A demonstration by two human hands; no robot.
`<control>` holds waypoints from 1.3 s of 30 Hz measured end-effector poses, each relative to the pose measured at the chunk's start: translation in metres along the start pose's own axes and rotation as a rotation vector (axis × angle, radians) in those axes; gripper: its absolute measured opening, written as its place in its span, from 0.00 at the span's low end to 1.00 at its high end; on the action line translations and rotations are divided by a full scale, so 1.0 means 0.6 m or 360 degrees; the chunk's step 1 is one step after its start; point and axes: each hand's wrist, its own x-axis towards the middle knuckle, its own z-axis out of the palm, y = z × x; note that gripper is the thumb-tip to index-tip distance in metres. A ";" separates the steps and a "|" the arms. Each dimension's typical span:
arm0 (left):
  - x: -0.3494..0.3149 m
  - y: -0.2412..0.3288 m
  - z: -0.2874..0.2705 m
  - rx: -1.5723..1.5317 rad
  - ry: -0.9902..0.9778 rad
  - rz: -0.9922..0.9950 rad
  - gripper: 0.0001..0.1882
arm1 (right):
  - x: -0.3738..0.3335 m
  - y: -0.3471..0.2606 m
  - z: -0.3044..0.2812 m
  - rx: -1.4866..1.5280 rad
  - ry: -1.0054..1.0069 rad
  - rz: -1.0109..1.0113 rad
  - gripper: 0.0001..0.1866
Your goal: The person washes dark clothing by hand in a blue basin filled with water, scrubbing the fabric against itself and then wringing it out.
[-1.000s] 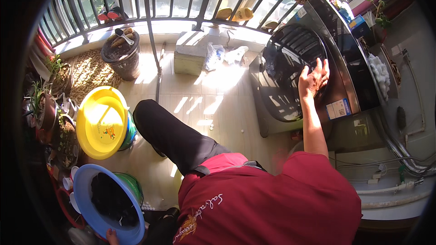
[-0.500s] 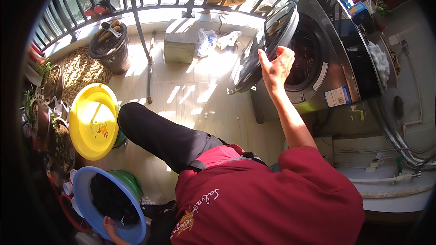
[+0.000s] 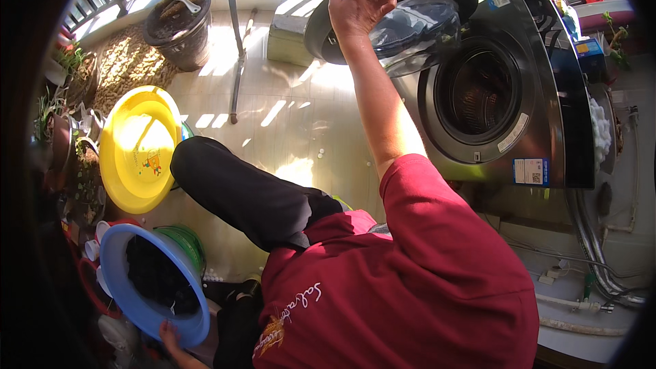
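Note:
On the right, the front-loading washing machine (image 3: 540, 116) has its round door (image 3: 417, 24) swung wide, baring the dark drum (image 3: 478, 92). My right hand (image 3: 361, 5) is raised at the door's outer side, fingers spread and bent; whether the fingertips touch the door is unclear. Down at the lower left, my left hand (image 3: 169, 335) grips the rim of a tilted blue basin (image 3: 195, 324). Dark cloth (image 3: 157, 277) fills the basin's inside.
A yellow basin (image 3: 119, 178) stands left of my knee, and a green tub (image 3: 184, 239) sits behind the blue one. Further off are a plant pot (image 3: 181, 34), a pole (image 3: 238, 75), a concrete block (image 3: 290, 41) and railings. Hoses (image 3: 581, 232) run at the right.
The washing machine door has swung further open, away from the drum. My right hand has moved up and left with it, its fingers spreading. My left hand stays at the blue basin.

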 end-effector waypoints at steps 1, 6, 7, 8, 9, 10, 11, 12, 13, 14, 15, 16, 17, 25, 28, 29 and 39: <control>-0.001 0.023 0.029 0.0024 -0.0045 -0.0013 0.21 | 0.002 -0.006 0.002 0.0010 0.0005 0.0007 0.21; -0.071 0.155 0.105 0.0117 0.0026 0.0147 0.16 | 0.007 0.012 -0.028 -0.0072 -0.0053 -0.0009 0.20; -0.081 0.154 0.112 0.0059 0.0069 0.0137 0.17 | -0.002 0.004 -0.033 -0.0150 -0.0100 -0.0027 0.19; -0.060 0.110 0.101 -0.0120 0.0082 0.0265 0.18 | -0.012 -0.007 -0.042 -0.0114 -0.0161 0.0001 0.19; -0.056 0.114 0.124 -0.0110 0.0139 0.0450 0.19 | -0.021 0.008 -0.047 -0.0150 -0.0162 -0.0053 0.19; -0.064 0.146 0.150 -0.0007 0.0150 0.0468 0.19 | -0.026 0.017 -0.064 -0.0288 -0.0167 -0.0075 0.19; -0.085 0.182 0.175 0.0081 0.0216 0.0569 0.18 | -0.031 0.036 -0.085 -0.0343 -0.0174 -0.0137 0.19; -0.098 0.195 0.184 0.0060 0.0229 0.0547 0.18 | -0.039 0.045 -0.110 -0.0392 -0.0201 -0.0234 0.18; -0.105 0.196 0.195 0.0032 0.0228 0.0539 0.18 | -0.047 0.047 -0.147 -0.0404 -0.0220 -0.0335 0.18; -0.111 0.191 0.206 0.0034 0.0244 0.0527 0.17 | -0.058 0.065 -0.174 -0.0400 -0.0241 -0.0394 0.18; -0.114 0.183 0.216 0.0033 0.0257 0.0518 0.17 | -0.066 0.089 -0.206 -0.0392 -0.0319 -0.0417 0.18; -0.120 0.175 0.219 0.0044 0.0285 0.0501 0.17 | -0.076 0.103 -0.248 -0.0310 -0.0348 -0.0484 0.17; -0.118 0.173 0.226 0.0029 0.0300 0.0549 0.17 | -0.084 0.126 -0.289 -0.0424 -0.0456 -0.0463 0.17; -0.089 0.171 0.202 -0.0441 0.0205 0.0496 0.17 | -0.020 0.107 -0.435 -0.0313 -0.0390 -0.0716 0.15; -0.089 0.187 0.196 -0.0506 0.0243 0.0538 0.18 | -0.031 0.027 -0.373 0.0114 -0.0551 -0.0897 0.08; -0.097 0.199 0.195 -0.0472 0.0285 0.0573 0.18 | -0.044 -0.006 -0.366 0.0030 -0.0698 -0.0923 0.07; -0.156 0.224 0.172 -0.0465 0.0183 0.0570 0.17 | -0.117 0.441 -0.367 -0.1265 -0.1733 -0.0949 0.35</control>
